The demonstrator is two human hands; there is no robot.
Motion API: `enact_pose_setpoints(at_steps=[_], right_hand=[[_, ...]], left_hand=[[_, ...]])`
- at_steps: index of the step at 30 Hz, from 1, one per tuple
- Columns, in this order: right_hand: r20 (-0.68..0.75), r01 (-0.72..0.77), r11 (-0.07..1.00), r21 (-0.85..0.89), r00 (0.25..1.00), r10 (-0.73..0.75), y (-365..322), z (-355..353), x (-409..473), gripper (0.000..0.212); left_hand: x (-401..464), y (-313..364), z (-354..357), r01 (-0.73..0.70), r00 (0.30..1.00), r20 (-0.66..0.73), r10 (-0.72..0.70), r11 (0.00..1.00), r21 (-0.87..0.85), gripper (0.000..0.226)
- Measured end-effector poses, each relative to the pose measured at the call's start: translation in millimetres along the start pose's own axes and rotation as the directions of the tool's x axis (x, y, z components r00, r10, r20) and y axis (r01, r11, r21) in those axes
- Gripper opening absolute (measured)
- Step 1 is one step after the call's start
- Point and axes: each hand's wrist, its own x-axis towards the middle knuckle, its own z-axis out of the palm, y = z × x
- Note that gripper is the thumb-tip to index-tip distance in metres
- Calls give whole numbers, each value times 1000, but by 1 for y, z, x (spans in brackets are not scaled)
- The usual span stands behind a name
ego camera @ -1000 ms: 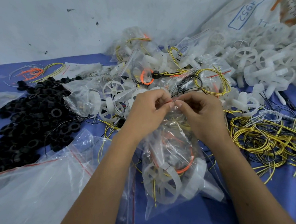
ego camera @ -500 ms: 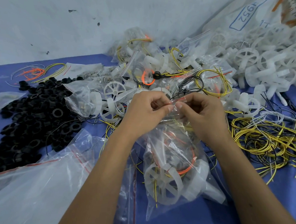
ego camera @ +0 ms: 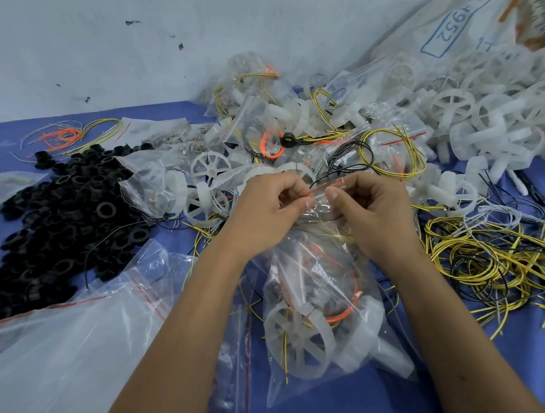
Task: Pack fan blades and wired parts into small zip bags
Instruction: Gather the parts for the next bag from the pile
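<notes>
At the centre of the frame we held the small zip bag [ego camera: 319,308], its body hanging toward the lower middle and resting on the blue table [ego camera: 364,410], with a white fan blade [ego camera: 299,339] and loops of orange and yellow wire [ego camera: 343,312] already inside. Our left hand [ego camera: 274,206] and right hand [ego camera: 370,209] met at the bag's mouth, each pinching the red zip strip [ego camera: 321,190] between thumb and curled fingers, so both sets of fingers were closed on the bag. Compared with a second earlier, the thumbs had drawn a little apart along the strip and more of the red line showed between them; we judged that the seal was being pressed shut from the middle outward and that this bag was nearly done. Whether the strip had closed fully along its length we could not tell. Around it lay the stock for further bags: sealed bags [ego camera: 269,132] piled just beyond our hands, loose white fan blades [ego camera: 481,113] heaped at the upper right, a tangle of yellow and black wires [ego camera: 485,257] at the right, black rings [ego camera: 60,212] spread at the left, and empty large bags [ego camera: 58,346] at the lower left.
</notes>
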Motion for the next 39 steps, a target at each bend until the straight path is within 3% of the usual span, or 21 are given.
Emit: enact_pose_setpoints(at_steps=[4, 7, 12, 28, 33, 39], right_hand=[[39, 11, 1000, 11, 999, -12, -1, 1, 0, 14], [81, 7, 1000, -16, 997, -6, -2, 2, -1, 14], [10, 1, 1000, -25, 1000, 0, -1, 0, -1, 11], [35, -57, 997, 52, 998, 55, 1, 0, 0, 10], [59, -37, 998, 55, 998, 33, -2, 3, -1, 11], [6, -84, 994, 73, 997, 83, 0, -1, 0, 4]], left_hand=[[-1, 2, -4, -1, 1000, -5, 1, 1000, 3, 18], [-1, 2, -6, 5, 1000, 1, -5, 1000, -9, 12], [-2, -4, -12, 80, 997, 3, -80, 997, 9, 8], [-6, -4, -14, 49, 997, -52, -48, 999, 7, 19], [-3, -3, -17, 20, 1000, 10, -20, 1000, -3, 6], [-6, -11, -23, 70, 998, 3, -70, 998, 3, 8]])
